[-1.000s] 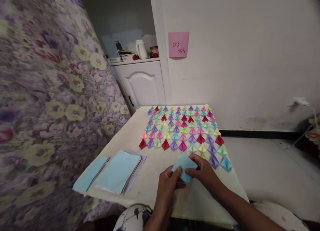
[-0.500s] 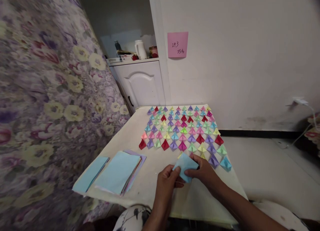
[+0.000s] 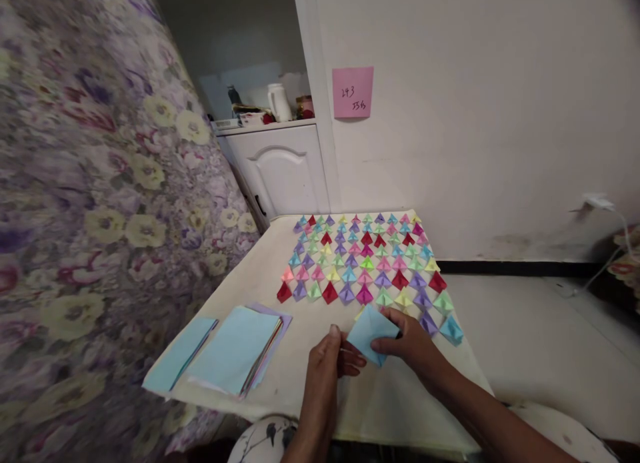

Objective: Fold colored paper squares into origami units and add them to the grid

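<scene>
A light blue folded paper square (image 3: 371,331), turned so one corner points toward me, is pinched in my right hand (image 3: 406,339) by its right corner, the thumb lying on top. My left hand (image 3: 330,359) is at the paper's left side with its thumb raised off it. The left fingers are partly curled near the lower left edge; whether they touch the paper I cannot tell. Just beyond my hands stand rows of small folded paper pieces (image 3: 365,293) in red, purple, green, yellow, pink and blue.
A stack of coloured paper sheets (image 3: 233,349) lies left on the cream-covered table (image 3: 295,343), with a narrower blue stack (image 3: 183,353) beside it. A floral curtain (image 3: 120,223) borders the left. Behind are a white cabinet (image 3: 280,169) and a wall with a pink note (image 3: 353,93).
My left thumb has lifted off the blue paper and the left hand has shifted slightly left. The right hand keeps its hold. The view has shifted a little.
</scene>
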